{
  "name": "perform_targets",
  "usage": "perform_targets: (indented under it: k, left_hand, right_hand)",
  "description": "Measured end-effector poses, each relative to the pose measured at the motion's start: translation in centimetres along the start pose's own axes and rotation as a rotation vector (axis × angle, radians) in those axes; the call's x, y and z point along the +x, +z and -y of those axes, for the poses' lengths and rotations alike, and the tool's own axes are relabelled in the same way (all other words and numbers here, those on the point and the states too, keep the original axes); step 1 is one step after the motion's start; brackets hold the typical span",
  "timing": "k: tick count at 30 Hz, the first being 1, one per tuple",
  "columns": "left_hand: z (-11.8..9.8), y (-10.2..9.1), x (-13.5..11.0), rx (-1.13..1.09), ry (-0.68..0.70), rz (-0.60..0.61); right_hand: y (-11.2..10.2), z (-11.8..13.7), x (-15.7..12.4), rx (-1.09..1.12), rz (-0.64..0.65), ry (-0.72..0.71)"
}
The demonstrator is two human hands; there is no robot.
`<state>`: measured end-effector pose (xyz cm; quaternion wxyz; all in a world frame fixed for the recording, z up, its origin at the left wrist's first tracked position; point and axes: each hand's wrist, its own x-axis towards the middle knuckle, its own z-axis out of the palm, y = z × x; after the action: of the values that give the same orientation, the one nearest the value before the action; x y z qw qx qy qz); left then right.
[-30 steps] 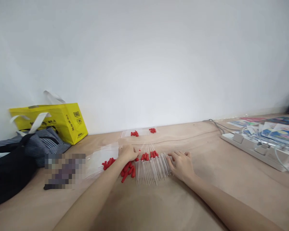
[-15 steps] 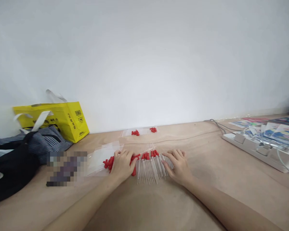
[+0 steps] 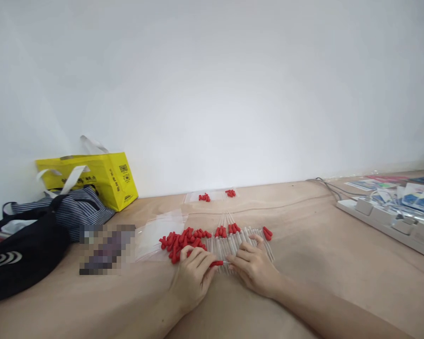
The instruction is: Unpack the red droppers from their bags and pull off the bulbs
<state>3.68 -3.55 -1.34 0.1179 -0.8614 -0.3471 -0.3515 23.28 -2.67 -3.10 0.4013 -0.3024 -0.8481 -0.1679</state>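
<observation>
My left hand pinches a red rubber bulb low in front of the pile. Fingers of my right hand are closed on a thin glass dropper tube, its end meeting the bulb. Whether the tube sits inside the bulb I cannot tell. Beneath and behind both hands lies a row of clear glass tubes. A heap of red rubber bulbs is left of them. Droppers with red bulbs lie at the row's far edge, tips pointing away. Another red bulb rests beyond my right hand.
Clear plastic bags lie behind the heap; bagged droppers are near the wall. At left are a yellow bag, striped bag, black cap and pixelated item. A power strip and cards lie right.
Both hands have drawn nearer and closer together, from the row's sides to its front. A red bulb and a glass tube now meet between them. The view has shifted slightly left.
</observation>
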Motion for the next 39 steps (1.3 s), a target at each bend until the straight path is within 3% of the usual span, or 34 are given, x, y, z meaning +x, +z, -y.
perform_targets:
  k: [21, 31, 34, 39]
  left_hand:
    - [-0.5, -0.8, -0.1, 0.093, 0.092, 0.002]
    - [0.3, -0.3, -0.5, 0.059, 0.173, -0.032]
    - [1.1, -0.6, -0.8, 0.003, 0.118, -0.095]
    - [2.1, -1.9, -0.2, -0.056, -0.129, -0.12]
  right_hand:
    - [-1.2, 0.3, 0.0, 0.022, 0.027, -0.064]
    - [-1.9, -0.3, -0.2, -0.015, 0.063, -0.073]
    - [-2.5, -1.6, -0.3, -0.001, 0.033, 0.047]
    - [-2.7, -4.3, -0.6, -0.102, 0.038, 0.454]
